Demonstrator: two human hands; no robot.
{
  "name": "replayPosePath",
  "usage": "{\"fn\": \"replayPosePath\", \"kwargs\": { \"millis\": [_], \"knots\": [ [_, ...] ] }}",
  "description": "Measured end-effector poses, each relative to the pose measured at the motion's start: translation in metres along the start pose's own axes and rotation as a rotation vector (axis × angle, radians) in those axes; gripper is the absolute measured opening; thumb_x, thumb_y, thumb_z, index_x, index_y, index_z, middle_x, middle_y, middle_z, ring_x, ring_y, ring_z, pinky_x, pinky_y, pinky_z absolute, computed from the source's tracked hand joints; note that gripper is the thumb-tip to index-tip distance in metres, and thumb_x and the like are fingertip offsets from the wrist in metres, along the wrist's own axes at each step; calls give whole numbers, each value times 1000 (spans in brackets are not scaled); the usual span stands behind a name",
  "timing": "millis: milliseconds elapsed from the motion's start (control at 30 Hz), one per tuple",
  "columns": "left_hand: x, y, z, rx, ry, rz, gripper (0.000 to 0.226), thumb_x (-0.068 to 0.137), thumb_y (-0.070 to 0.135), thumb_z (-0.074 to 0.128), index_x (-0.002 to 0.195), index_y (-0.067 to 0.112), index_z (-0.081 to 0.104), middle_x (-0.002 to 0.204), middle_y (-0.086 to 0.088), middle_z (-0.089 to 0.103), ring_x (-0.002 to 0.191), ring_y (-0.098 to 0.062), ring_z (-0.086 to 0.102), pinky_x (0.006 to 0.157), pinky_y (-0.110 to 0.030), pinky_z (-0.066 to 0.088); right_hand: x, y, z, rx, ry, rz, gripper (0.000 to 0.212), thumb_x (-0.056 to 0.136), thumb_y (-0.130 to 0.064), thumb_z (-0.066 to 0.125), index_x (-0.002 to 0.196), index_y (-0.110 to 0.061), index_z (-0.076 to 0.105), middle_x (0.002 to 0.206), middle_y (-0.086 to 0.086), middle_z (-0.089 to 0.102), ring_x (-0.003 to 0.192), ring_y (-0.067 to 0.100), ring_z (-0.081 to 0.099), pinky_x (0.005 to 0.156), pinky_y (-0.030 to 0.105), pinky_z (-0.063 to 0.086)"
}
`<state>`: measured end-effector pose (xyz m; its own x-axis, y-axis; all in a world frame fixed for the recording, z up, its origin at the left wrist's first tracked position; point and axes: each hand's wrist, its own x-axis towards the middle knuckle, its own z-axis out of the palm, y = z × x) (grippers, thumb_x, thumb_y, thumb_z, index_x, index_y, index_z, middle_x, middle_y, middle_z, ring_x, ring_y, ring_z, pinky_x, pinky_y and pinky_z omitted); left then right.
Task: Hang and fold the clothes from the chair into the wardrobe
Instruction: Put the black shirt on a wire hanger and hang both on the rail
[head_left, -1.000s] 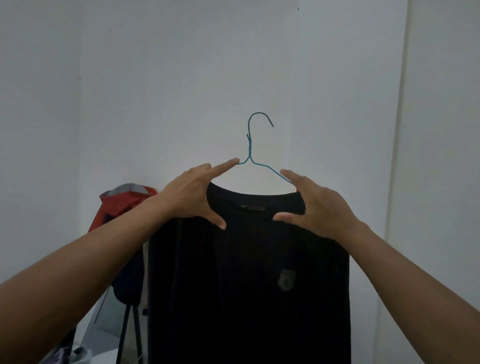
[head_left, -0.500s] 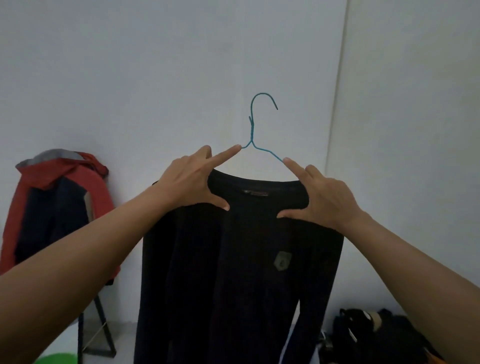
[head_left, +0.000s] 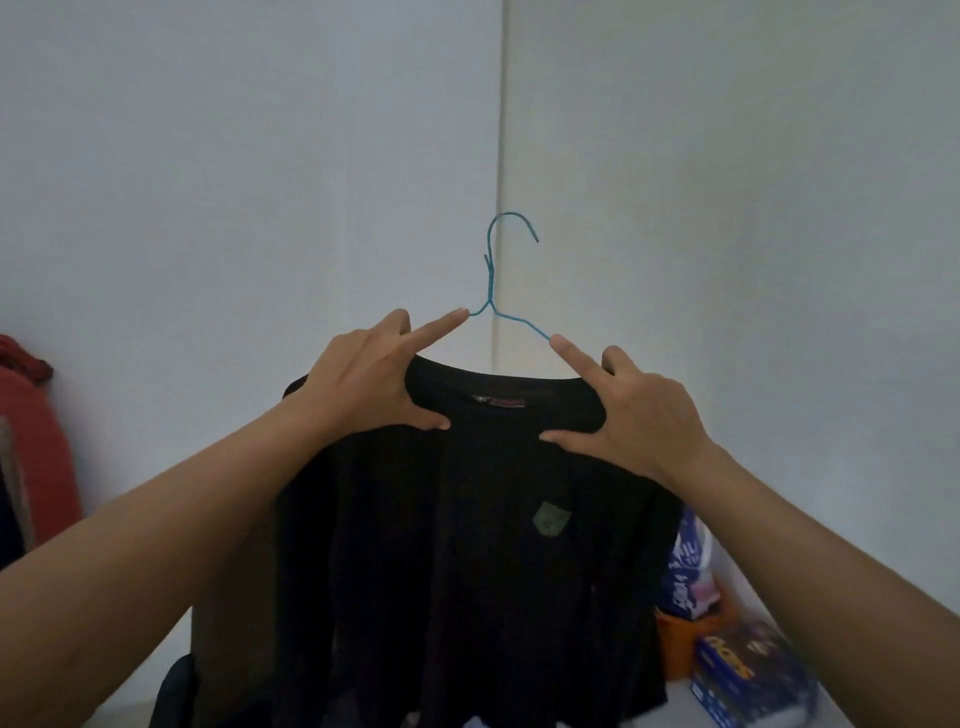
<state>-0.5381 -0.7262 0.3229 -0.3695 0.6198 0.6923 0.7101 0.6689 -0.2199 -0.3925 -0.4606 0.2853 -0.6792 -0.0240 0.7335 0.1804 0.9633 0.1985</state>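
**Holding up a black shirt on its hanger, wardrobe not in view**

The black shirt (head_left: 467, 545) hangs full length from a blue wire hanger (head_left: 491, 280), raised in front of a pale wall (head_left: 234, 182). The left hand (head_left: 363, 384) pinches the shirt's shoulder, thumb on the front of the cloth and the other fingers (head_left: 441, 325) behind it, the forefinger laid straight along the wire. The right hand (head_left: 639, 410) grips the other shoulder the same way. The hook stands free above and between the two forefingers, caught on nothing.

Well left of the fingers, at the frame's edge, a red garment (head_left: 31, 441) shows; what it rests on cannot be told. Below and to the right of the fingers sit a plastic bag (head_left: 685, 571) and some boxes (head_left: 748, 670).

As a judgement: this shirt is on its hanger, so that part is done. Hooking it onto a rail remains, and no wardrobe shows here. At least the red garment appears left to handle, and no folded clothes can be seen.
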Motion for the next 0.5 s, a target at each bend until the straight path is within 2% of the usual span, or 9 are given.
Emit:
{"fn": "replayPosePath", "kwargs": {
  "millis": [167, 367, 500],
  "knots": [
    [-31, 92, -39, -105, 1, 135, 118, 54, 85, 67, 154, 46, 18, 81, 5, 37, 54, -16, 40, 47, -28, 33, -117, 16, -89, -124, -31, 118, 100, 72, -87, 51, 155, -38, 26, 87, -7, 33, 43, 17, 35, 41, 26, 38],
    [-17, 198, -95, -201, 40, 249, 118, 51, 89, 61, 153, 47, 18, 82, 5, 38, 55, -20, 45, 50, -31, 39, -198, 63, -194, -259, -68, 257, 99, 74, -88, 46, 156, -38, 21, 88, -5, 37, 45, 16, 39, 42, 30, 44],
    [1, 274, -119, -263, 66, 323, 119, 52, 87, 66, 154, 46, 18, 85, 4, 42, 59, -21, 48, 53, -33, 42, -241, 103, -242, -322, -75, 361, 99, 75, -82, 51, 156, -37, 18, 93, -2, 42, 56, 15, 42, 48, 32, 49]
  ]
}}
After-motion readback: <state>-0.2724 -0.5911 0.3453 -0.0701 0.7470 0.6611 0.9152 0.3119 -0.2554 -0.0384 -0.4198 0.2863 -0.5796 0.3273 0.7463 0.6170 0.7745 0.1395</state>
